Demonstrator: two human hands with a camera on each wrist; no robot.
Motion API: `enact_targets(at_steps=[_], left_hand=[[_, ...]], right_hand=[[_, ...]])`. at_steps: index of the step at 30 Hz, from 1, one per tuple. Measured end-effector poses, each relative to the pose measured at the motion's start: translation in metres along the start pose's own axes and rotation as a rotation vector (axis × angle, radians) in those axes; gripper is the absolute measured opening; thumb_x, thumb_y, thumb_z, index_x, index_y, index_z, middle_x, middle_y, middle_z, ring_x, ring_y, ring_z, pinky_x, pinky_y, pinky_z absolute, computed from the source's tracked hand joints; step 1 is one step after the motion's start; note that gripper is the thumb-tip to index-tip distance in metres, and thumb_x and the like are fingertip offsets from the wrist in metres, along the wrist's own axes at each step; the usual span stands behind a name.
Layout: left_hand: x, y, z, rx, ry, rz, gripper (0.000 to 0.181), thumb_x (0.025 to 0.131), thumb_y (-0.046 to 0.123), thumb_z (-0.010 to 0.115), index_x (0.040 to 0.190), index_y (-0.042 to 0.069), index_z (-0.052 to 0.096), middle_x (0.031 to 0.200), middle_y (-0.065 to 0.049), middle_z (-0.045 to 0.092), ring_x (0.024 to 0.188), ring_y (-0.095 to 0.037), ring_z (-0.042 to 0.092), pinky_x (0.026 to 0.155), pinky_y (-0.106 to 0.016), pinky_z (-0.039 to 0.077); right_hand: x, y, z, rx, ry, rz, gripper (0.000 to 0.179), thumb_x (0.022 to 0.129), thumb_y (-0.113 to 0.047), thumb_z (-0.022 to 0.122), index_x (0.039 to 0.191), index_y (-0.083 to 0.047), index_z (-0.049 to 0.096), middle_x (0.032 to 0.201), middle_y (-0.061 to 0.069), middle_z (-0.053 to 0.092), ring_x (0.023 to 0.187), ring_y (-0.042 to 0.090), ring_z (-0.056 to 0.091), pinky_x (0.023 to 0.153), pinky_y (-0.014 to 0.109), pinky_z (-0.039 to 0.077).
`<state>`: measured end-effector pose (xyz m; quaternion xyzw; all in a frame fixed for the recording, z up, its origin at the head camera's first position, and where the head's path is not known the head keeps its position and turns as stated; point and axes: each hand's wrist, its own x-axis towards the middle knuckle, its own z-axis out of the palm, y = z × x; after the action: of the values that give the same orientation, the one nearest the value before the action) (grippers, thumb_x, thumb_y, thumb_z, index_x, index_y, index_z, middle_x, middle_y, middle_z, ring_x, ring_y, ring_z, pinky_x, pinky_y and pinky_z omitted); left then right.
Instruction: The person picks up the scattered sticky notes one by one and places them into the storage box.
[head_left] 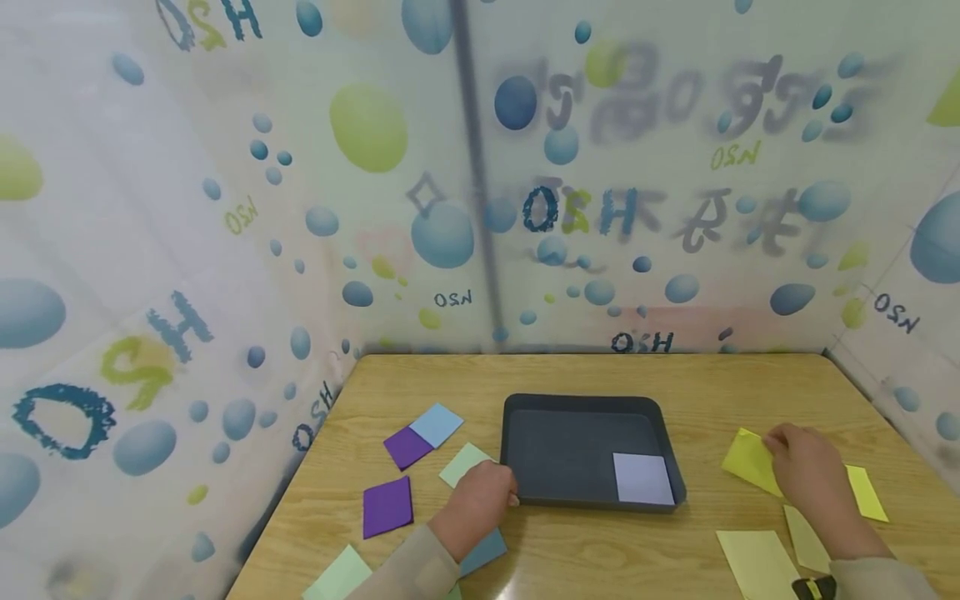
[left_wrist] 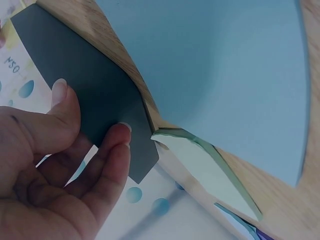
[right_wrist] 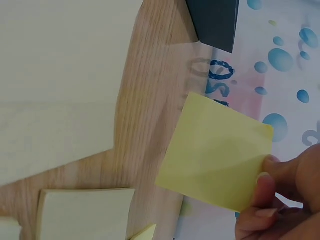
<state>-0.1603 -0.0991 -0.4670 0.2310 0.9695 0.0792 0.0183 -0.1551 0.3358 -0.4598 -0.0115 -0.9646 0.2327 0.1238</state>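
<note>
My right hand [head_left: 813, 467] pinches a yellow sticky note [right_wrist: 215, 155] by its corner, thumb against fingers, above the table's right side. The left hand [head_left: 480, 500] is by the front left corner of a dark grey tray [head_left: 577, 454], its fingers loosely curled. Thumb and fingertips stand apart with nothing seen between them; whether they touch the tray is unclear. A pale lavender square note [head_left: 643, 478] lies in the tray's front right corner. Beside the left hand are a light green note [head_left: 465, 462] and a blue note [head_left: 484, 552], partly covered by the arm.
Purple notes [head_left: 387, 507] and a light blue note [head_left: 438, 425] lie on the left of the wooden table [head_left: 442, 379]. Pale yellow notes [head_left: 757, 562] and another bright yellow note [head_left: 866, 493] are at the right. Printed sheeting [head_left: 390, 250] closes off the back and sides.
</note>
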Motion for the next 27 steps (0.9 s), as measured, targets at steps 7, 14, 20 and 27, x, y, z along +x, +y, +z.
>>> enact_targets(at_steps=[7, 14, 20, 27], left_hand=[[0.001, 0.0, 0.0, 0.016, 0.004, 0.014, 0.007, 0.084, 0.021, 0.08, 0.085, 0.015, 0.081, 0.084, 0.004, 0.077, 0.078, -0.01, 0.071, 0.067, -0.021, 0.056], [0.001, -0.001, 0.002, 0.019, 0.011, 0.005, 0.006, 0.083, 0.021, 0.081, 0.083, 0.015, 0.081, 0.083, 0.005, 0.077, 0.077, -0.01, 0.07, 0.066, -0.022, 0.056], [0.001, -0.001, 0.001, 0.004, 0.006, -0.002, 0.006, 0.083, 0.021, 0.081, 0.083, 0.014, 0.081, 0.083, 0.004, 0.077, 0.076, -0.009, 0.07, 0.065, -0.022, 0.056], [0.0, 0.0, 0.0, 0.005, 0.003, 0.006, 0.006, 0.083, 0.02, 0.081, 0.082, 0.014, 0.08, 0.082, 0.004, 0.077, 0.075, -0.008, 0.07, 0.064, -0.021, 0.055]], right_hand=[[-0.001, -0.003, -0.001, -0.002, -0.001, -0.01, 0.024, 0.101, -0.004, 0.056, 0.104, 0.019, 0.06, 0.088, 0.03, 0.062, 0.079, 0.039, 0.06, 0.064, 0.051, 0.051], [-0.001, -0.006, -0.003, 0.003, -0.002, -0.014, 0.023, 0.1, -0.003, 0.057, 0.104, 0.019, 0.061, 0.089, 0.031, 0.063, 0.079, 0.039, 0.061, 0.063, 0.051, 0.051], [0.0, -0.011, -0.004, 0.011, -0.016, -0.003, 0.024, 0.102, -0.004, 0.055, 0.105, 0.019, 0.061, 0.087, 0.028, 0.062, 0.075, 0.032, 0.059, 0.06, 0.046, 0.05], [0.002, -0.02, -0.003, 0.021, -0.012, -0.008, 0.024, 0.102, -0.006, 0.055, 0.103, 0.017, 0.062, 0.088, 0.029, 0.062, 0.076, 0.034, 0.059, 0.061, 0.048, 0.05]])
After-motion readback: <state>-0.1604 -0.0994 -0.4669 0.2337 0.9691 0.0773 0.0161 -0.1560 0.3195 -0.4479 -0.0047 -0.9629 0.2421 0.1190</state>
